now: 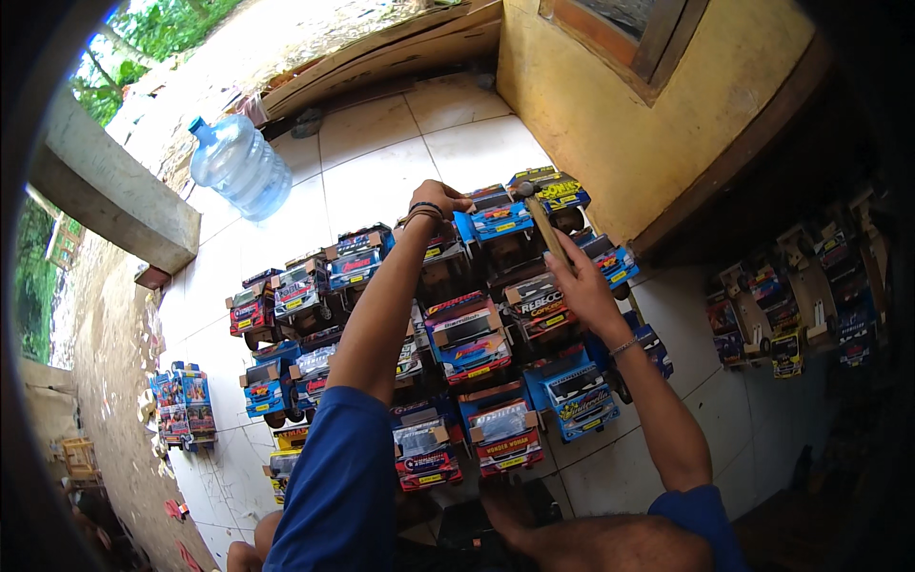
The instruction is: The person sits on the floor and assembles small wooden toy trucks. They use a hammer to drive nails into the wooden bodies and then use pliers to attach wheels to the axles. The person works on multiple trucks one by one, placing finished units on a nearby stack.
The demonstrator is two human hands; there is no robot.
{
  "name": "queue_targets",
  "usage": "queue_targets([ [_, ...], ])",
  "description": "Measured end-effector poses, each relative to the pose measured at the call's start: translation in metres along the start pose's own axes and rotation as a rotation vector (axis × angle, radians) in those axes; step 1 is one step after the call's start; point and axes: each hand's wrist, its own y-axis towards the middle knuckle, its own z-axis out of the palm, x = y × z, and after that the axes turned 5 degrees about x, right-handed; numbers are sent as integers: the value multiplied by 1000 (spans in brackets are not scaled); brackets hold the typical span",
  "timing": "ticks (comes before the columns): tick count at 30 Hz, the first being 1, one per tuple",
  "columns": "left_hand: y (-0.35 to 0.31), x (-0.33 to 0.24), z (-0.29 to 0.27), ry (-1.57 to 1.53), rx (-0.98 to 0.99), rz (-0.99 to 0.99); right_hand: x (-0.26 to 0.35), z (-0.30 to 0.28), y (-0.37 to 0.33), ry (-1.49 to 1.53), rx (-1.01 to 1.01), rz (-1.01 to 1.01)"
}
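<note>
My right hand (pixel 579 286) is wrapped round the wooden handle of a hammer (pixel 541 221). The hammer's metal head is up beside a blue toy truck (pixel 500 221) in the far row. At that truck's upper left edge, my left hand (pixel 438 198) grips with bent fingers; its fingertips are partly hidden. Another toy truck with yellow lettering (pixel 556 189) stands just right of the hammer head. Nearer me, below my hands, are a white and red toy truck (pixel 467 338) and a black-fronted one (pixel 540 307).
Several rows of colourful toy trucks, among them a blue one (pixel 577 396), cover the tiled floor (pixel 376 157). A water jug (pixel 243 170) lies at the far left. A yellow wall (pixel 610 105) borders the right. More trucks (pixel 786 296) sit in shadow, and a small stack (pixel 184 405) stands left.
</note>
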Motion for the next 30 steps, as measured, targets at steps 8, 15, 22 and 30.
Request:
queue_targets([
  [8, -3, -3, -2, -36, -1, -43, 9, 0, 13, -321, 38, -63],
  [15, 0, -1, -3, -64, 6, -32, 6, 6, 22, -326, 36, -221],
  [22, 3, 2, -3, -34, 7, -13, 6, 6, 32, -571, 29, -193],
  [30, 3, 2, -3, -29, 15, -30, 22, 6, 45, -843, -116, -488],
])
